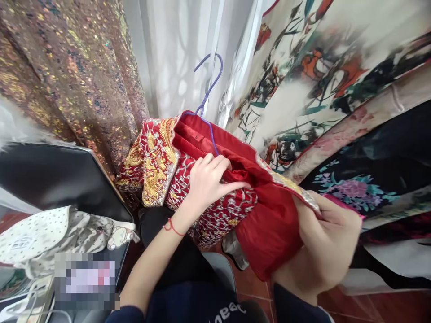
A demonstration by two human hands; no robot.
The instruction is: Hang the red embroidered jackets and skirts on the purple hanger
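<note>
A red embroidered jacket [212, 217] with gold and silver stitching hangs tilted on a purple wire hanger [209, 92], its front spread to show the red lining [272, 229]. My left hand [210, 179] lies at the opening below the hanger's neck, fingers curled over the jacket and thumb stretched toward the lining. The fingertips are partly hidden in the fabric. On the right, my right hand [328, 237] pinches the jacket's silver-trimmed front edge and pulls it outward. Nothing holds the hanger's hook in view.
A sequined curtain-like fabric [77, 76] hangs at left, a white curtain [175, 49] behind. Printed garments [303, 80] crowd the right. A black chair [57, 175] bears a dotted fabric bag [40, 233] and a blurred-out item. Red tiles [251, 282] show below.
</note>
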